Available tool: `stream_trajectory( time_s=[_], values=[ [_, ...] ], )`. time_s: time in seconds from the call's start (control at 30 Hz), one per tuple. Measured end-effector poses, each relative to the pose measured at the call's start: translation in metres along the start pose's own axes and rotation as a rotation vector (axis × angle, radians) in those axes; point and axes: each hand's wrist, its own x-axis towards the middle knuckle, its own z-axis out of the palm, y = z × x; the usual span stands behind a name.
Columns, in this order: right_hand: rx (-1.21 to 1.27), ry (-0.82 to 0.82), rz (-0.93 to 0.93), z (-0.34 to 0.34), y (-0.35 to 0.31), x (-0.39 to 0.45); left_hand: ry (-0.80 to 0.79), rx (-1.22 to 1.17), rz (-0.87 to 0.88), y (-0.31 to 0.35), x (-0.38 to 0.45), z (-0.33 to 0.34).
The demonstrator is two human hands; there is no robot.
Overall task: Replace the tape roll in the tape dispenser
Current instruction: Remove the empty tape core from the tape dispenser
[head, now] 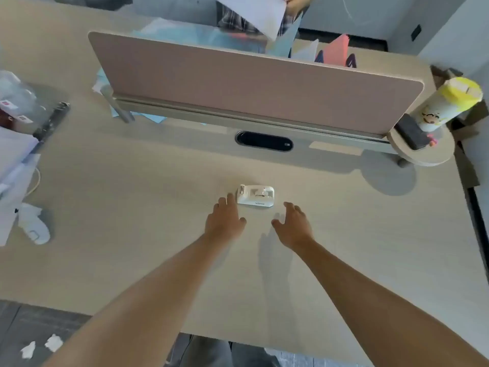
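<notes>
Both bare forearms stretched forward over light wood desk point(132, 207), palms down. Left hand point(225, 221) just beside near-left corner of white tape dispenser point(255, 196), fingers extended and slightly spread, fingertips close to dispenser's left end; contact unclear. Left hand empty, not gripping anything. Right hand point(293, 226) near dispenser's near-right side, apart from it, fingers loosely curled and spread, thumb pointing toward left hand, nothing clearly held. Small pale patch on desk between thumb and dispenser, too faint to identify. Hands apart from each other, gap between them directly in front of dispenser.

Dispenser flat on desk, roughly mid-desk, cutter end to the left, hub area visible on top; tape roll inside hard to make out, white on white. Small lettering on near side, unreadable.

Beyond dispenser: dark oval cable port point(264, 141), then pinkish divider screen point(251, 86) upright across desk. Right of dispenser, far: round side shelf point(423, 154) with dark block point(411, 135) and yellow-lidded cup point(447, 104) with cartoon print. Left of dispenser, far: clutter of clear plastic bags point(18, 102) and papers, cut off by frame edge, contents blurred. White object point(34, 225) left of dispenser near desk's left side, identity unclear. Behind divider, another person partly visible, holding white paper sheet point(254, 14), mostly hidden.
</notes>
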Motion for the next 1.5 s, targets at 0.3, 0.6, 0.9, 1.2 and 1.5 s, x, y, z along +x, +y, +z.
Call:
stream_trajectory(
  time_s=[0.3, 0.6, 0.9, 1.2, 1.5],
  values=[
    [-0.032, 0.067, -0.11, 0.006, -0.018, 0.067, 0.017, -0.133, 0.01, -0.01, 0.067, 0.016],
    [-0.061, 0.026, -0.177, 0.009, -0.01, 0.08, 0.07, -0.167, 0.018, -0.006, 0.074, 0.035],
    [-0.058, 0.015, -0.165, 0.026, 0.004, 0.039, 0.057, -0.225, -0.069, -0.007, 0.028, 0.061],
    [-0.045, 0.054, -0.176, 0.063, 0.037, -0.028, 0.096, -0.386, -0.186, -0.01, -0.045, 0.095],
    [0.096, 0.107, -0.239, 0.103, 0.061, -0.073, 0.206, -0.411, -0.128, -0.03, -0.088, 0.124]
  ],
)
